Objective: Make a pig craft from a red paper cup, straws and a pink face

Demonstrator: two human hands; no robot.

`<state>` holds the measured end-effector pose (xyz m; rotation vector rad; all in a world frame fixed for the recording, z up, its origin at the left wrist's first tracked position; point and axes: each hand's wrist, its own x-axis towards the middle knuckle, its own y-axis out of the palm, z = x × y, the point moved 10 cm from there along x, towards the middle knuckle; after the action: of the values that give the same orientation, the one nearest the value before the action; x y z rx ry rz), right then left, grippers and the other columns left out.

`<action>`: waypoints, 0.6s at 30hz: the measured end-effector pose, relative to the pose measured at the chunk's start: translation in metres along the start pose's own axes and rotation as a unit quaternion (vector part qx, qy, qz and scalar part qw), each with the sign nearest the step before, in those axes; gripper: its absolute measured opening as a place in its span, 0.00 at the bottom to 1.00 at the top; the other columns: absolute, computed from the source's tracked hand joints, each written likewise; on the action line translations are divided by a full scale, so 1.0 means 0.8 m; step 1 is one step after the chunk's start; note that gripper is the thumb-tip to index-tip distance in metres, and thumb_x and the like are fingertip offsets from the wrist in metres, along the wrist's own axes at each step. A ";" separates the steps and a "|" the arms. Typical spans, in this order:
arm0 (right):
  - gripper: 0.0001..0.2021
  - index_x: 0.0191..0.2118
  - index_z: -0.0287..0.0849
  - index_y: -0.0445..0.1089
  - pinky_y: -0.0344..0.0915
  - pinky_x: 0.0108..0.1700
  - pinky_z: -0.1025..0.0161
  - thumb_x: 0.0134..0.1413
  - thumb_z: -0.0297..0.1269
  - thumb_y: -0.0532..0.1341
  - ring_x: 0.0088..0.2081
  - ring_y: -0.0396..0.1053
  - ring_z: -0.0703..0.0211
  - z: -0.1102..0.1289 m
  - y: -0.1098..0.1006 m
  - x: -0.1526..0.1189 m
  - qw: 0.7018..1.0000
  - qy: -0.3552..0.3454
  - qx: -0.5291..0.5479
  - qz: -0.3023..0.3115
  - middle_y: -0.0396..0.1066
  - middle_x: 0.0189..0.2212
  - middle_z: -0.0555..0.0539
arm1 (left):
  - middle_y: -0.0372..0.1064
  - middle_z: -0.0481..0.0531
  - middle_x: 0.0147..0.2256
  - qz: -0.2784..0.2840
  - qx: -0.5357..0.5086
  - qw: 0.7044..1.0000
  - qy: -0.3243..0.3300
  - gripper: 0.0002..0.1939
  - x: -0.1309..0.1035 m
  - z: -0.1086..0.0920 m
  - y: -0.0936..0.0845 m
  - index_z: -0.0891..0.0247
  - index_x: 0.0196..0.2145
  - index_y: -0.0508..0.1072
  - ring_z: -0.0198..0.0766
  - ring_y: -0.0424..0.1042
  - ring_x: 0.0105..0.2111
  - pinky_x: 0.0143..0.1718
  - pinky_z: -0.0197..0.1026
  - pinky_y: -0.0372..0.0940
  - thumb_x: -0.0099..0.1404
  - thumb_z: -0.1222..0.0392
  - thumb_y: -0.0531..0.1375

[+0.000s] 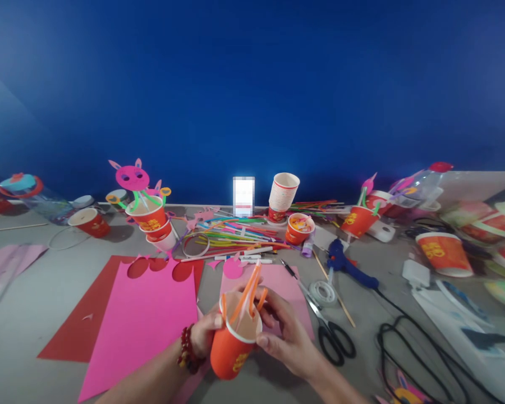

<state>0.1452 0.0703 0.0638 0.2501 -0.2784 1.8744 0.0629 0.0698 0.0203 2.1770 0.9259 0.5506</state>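
Note:
An orange-red paper cup (pixel 229 352) with yellow print and a white rim tilts toward me at the front middle. Orange fuzzy stems (pixel 249 289) stand up inside it, and bent ends hook over its rim on both sides. My left hand (pixel 205 335), a beaded bracelet at its wrist, is closed around the cup's left side, thumb at the rim. On the right side, my right hand (pixel 289 335) has its thumb against the rim and its fingers curled behind, close to a bent orange stem. The fingertips behind the cup are partly hidden.
Pink paper (pixel 151 331) with cut-out circles lies left. Black-handled scissors (pixel 335 341), clear tape (pixel 322 293) and a blue glue gun (pixel 349 266) with a cord lie right. Behind are coloured stems (pixel 239 230), stacked cups (pixel 283 193) and a cup with a pink paper animal head (pixel 132 178).

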 end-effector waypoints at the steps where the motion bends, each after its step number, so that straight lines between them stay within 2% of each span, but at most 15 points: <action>1: 0.29 0.54 0.46 0.68 0.66 0.36 0.63 0.55 0.61 0.63 0.32 0.64 0.56 0.000 0.000 0.000 1.000 0.001 0.000 0.001 0.65 0.30 0.50 | 0.78 0.61 0.39 0.004 -0.004 1.000 0.004 0.27 0.000 -0.001 0.001 0.68 0.43 0.78 0.53 0.76 0.42 0.41 0.45 0.68 0.55 0.42 0.66; 10: 0.29 0.54 0.46 0.69 0.66 0.35 0.62 0.55 0.61 0.62 0.31 0.65 0.56 0.005 -0.002 0.001 1.000 -0.002 -0.021 -0.002 0.68 0.32 0.48 | 0.79 0.58 0.36 0.016 -0.049 0.999 0.003 0.26 -0.001 0.004 -0.002 0.67 0.45 0.78 0.44 0.77 0.35 0.35 0.39 0.68 0.55 0.45 0.67; 18: 0.31 0.53 0.47 0.71 0.69 0.38 0.60 0.52 0.64 0.62 0.32 0.68 0.53 0.006 -0.001 0.001 1.000 0.002 -0.026 -0.003 0.70 0.32 0.47 | 0.79 0.62 0.41 0.038 -0.069 0.997 -0.010 0.26 -0.001 0.008 0.002 0.68 0.45 0.79 0.45 0.77 0.36 0.34 0.39 0.69 0.56 0.44 0.65</action>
<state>0.1455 0.0697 0.0689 0.2120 -0.3226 1.8596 0.0669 0.0653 0.0174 2.0955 0.7746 0.6095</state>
